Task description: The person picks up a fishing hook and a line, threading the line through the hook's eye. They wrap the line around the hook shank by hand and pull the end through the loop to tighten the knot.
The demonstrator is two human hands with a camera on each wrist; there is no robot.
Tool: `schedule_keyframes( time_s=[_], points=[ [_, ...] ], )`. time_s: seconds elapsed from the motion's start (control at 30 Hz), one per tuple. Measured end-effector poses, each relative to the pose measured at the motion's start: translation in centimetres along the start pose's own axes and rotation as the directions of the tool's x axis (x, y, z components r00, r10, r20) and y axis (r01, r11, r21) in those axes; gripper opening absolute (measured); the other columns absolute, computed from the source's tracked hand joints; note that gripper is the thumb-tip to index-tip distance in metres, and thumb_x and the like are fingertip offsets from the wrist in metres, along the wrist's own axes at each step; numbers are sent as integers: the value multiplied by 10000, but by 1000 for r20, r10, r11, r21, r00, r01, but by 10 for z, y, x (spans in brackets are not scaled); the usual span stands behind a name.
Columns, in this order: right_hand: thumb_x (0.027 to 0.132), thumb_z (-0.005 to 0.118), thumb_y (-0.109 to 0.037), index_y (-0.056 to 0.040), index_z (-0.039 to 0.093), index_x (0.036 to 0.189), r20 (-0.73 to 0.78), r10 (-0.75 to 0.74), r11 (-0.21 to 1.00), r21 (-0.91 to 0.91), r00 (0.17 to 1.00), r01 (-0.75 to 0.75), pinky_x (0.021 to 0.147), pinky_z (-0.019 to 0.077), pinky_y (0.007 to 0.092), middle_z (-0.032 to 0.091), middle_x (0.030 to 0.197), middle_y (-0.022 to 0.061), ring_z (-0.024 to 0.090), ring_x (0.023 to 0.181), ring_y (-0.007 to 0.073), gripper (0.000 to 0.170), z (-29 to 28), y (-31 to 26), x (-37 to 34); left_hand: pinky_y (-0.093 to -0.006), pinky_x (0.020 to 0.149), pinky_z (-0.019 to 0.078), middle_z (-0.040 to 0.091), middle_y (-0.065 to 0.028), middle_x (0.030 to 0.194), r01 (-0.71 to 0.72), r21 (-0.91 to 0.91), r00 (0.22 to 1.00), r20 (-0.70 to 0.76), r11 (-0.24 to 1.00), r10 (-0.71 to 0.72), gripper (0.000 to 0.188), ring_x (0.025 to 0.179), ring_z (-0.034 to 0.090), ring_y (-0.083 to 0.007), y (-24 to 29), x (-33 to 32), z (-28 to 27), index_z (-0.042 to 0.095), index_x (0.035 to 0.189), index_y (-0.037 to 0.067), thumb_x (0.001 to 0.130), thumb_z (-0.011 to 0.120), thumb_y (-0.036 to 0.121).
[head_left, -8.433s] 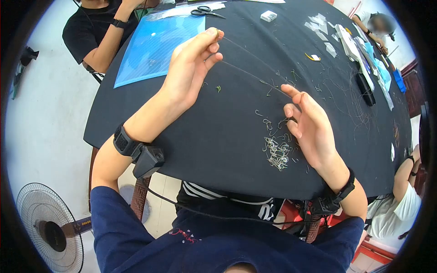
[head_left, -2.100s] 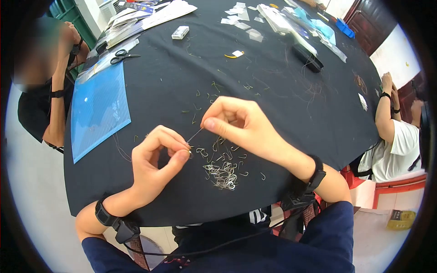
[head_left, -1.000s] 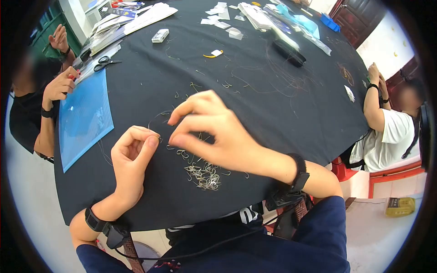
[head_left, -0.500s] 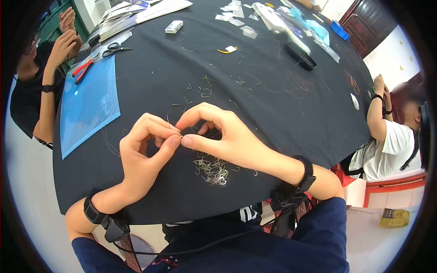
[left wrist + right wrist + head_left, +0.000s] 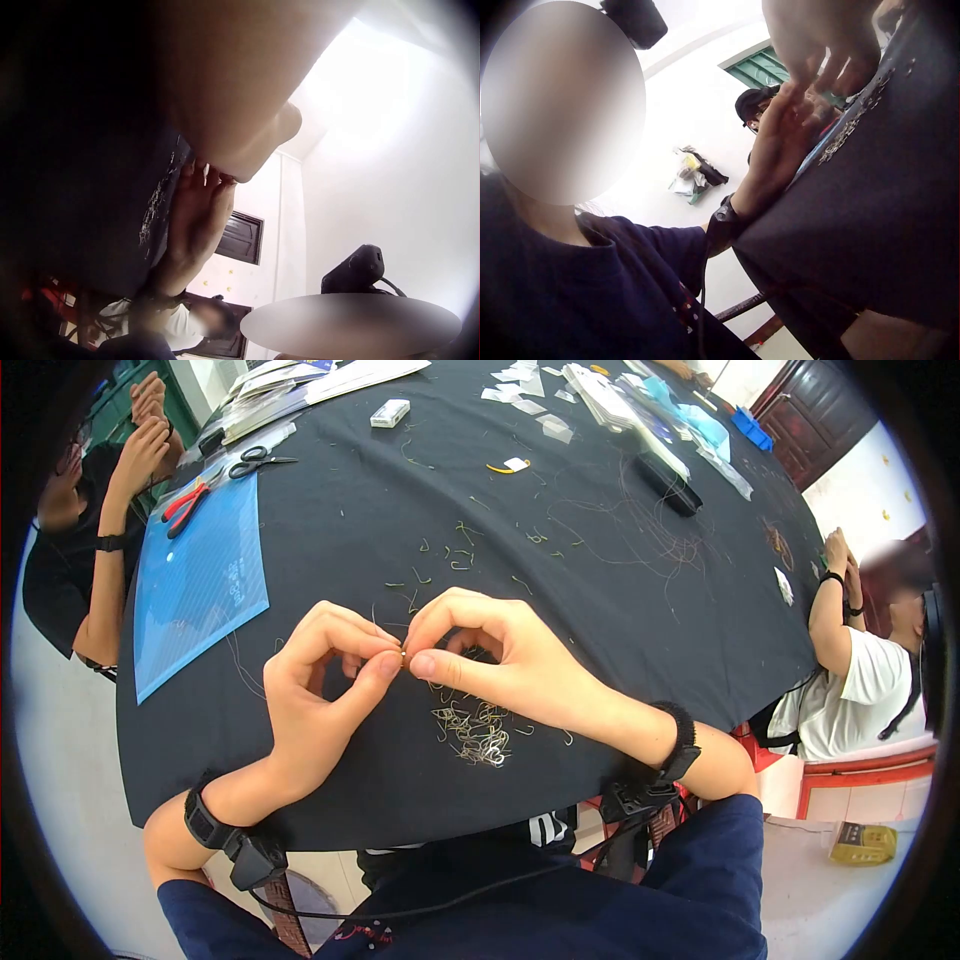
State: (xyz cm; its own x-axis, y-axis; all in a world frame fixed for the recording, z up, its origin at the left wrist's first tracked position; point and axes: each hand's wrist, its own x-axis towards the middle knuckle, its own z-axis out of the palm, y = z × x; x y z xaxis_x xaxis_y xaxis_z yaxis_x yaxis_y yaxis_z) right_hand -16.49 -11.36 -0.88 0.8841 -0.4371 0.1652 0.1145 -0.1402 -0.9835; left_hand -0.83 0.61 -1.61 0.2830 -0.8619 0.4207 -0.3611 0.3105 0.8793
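Both hands meet at the fingertips over the black-clothed table in the head view. My left hand (image 5: pixel 322 685) pinches a tiny fish hook (image 5: pixel 403 656) between thumb and forefinger, mostly covered by the fingertips. Thumb and forefinger of my right hand (image 5: pixel 510 660) pinch thin fishing line right beside it; a bit of the line (image 5: pixel 375 616) sticks up behind the left fingers. A pile of silvery fish hooks (image 5: pixel 474 735) lies below the right hand. In the right wrist view the left hand (image 5: pixel 769 142) and the pile of hooks (image 5: pixel 847 135) also show.
Scattered hooks and clippings (image 5: pixel 462 545) lie beyond the hands. At the left is a blue folder (image 5: pixel 200 595) with red-handled pliers (image 5: pixel 185 510) and scissors (image 5: pixel 262 462). A white box (image 5: pixel 390 413), black case (image 5: pixel 668 485) and tangled line sit farther back. Other people sit at both sides.
Earlier the hands were wide apart with line stretched between them. The right hand then swept a loop of line near the left; now the fingertips are together. Pliers appeared on the folder.
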Motion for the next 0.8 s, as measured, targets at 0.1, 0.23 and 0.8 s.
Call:
schedule_keyframes(
  time_s=[0.1, 0.23, 0.8],
  points=[
    [841, 657, -119, -36, 626, 870, -13, -106, 976, -192, 994, 102, 697, 457, 281, 596, 891, 44, 565, 835, 145, 93, -3, -3, 0, -214, 619, 376, 596, -34, 846, 5, 23, 1000, 1, 1000, -5, 69, 713, 488, -70, -1, 0, -1, 622, 808, 28, 780, 657, -24],
    [777, 685, -51, -48, 603, 816, 39, -353, 742, -597, 935, 305, 701, 441, 305, 573, 852, 44, 542, 812, 195, 90, -4, -11, -1, -218, 601, 366, 587, -27, 809, 1, 51, 1000, 30, 999, -2, 85, 700, 482, -74, 1, 0, -1, 606, 775, 38, 756, 656, -28],
    [735, 671, -46, -57, 561, 779, 44, -334, 681, -679, 942, 273, 701, 448, 355, 540, 801, 49, 525, 805, 257, 119, -17, -27, -2, -211, 624, 364, 561, -23, 825, 65, 13, 998, 10, 998, -65, 73, 722, 474, -67, 0, 3, 0, 585, 767, 38, 815, 634, 13]
  ],
)
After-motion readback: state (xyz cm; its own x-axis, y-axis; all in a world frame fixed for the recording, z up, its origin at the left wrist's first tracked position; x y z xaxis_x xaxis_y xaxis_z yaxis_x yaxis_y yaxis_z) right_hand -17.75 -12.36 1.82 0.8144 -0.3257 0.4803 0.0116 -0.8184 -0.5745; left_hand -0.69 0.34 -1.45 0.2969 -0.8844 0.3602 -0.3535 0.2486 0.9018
